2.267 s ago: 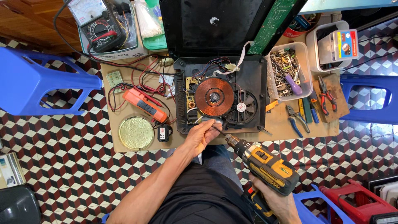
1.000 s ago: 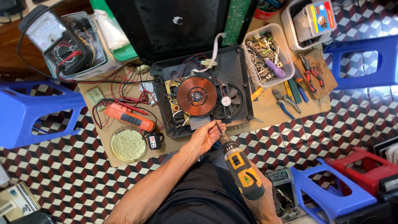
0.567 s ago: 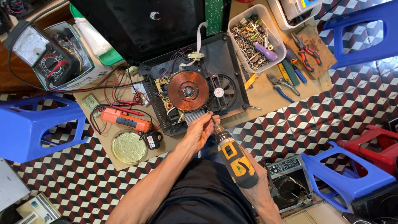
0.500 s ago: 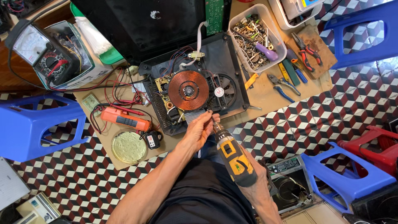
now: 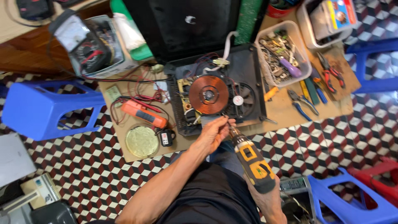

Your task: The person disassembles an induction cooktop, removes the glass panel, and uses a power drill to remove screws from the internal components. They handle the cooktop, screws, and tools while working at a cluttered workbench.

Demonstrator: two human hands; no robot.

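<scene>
Yellow-and-black cordless drill (image 5: 252,159) is gripped in the right hand (image 5: 269,199), its tip at the near edge of the opened induction cooker (image 5: 217,93). The left hand (image 5: 213,132), fingers curled, steadies that tip beside the copper coil (image 5: 208,94).

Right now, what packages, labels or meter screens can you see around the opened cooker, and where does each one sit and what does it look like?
Analog multimeter: upper left in a clear box, grey case, pale dial face.
Orange clamp meter: left of the open induction cooker, long orange body, red and black leads.
Printed package: top right in a white tub, flat, red, blue and white.
Small black device: beside the round yellow tin, white label on its face.
</scene>
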